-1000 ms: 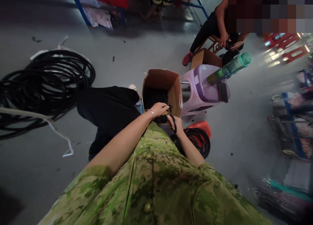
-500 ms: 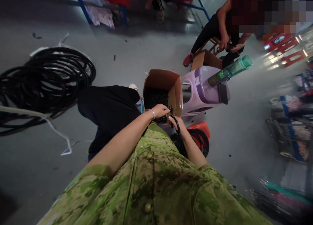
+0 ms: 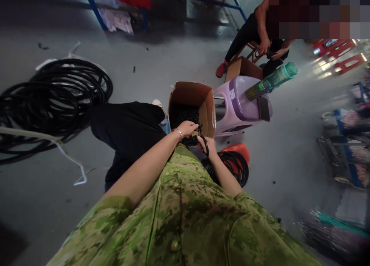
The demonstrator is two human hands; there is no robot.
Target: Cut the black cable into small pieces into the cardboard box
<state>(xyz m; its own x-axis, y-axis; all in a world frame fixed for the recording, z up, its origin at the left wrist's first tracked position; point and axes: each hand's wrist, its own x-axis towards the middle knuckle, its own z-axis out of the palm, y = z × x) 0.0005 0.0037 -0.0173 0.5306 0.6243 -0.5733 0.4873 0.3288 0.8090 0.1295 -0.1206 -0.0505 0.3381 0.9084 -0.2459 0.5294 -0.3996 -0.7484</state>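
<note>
My right hand is closed around the loops of black scissors, just in front of me at twelve o'clock. They are probably light, stiff and best gripped by those loops, away from the sharp blades. My left hand, at eleven, has its fingertips drawn together beside the blades; anything pinched there is too small to tell. Both hands are over an open cardboard box holding small black pieces, likely light and rubbery. At three o'clock lies a black coil; at ten, a larger coil. Farther, at one, a purple stool bears a green bottle; beyond sits a co-worker.
</note>
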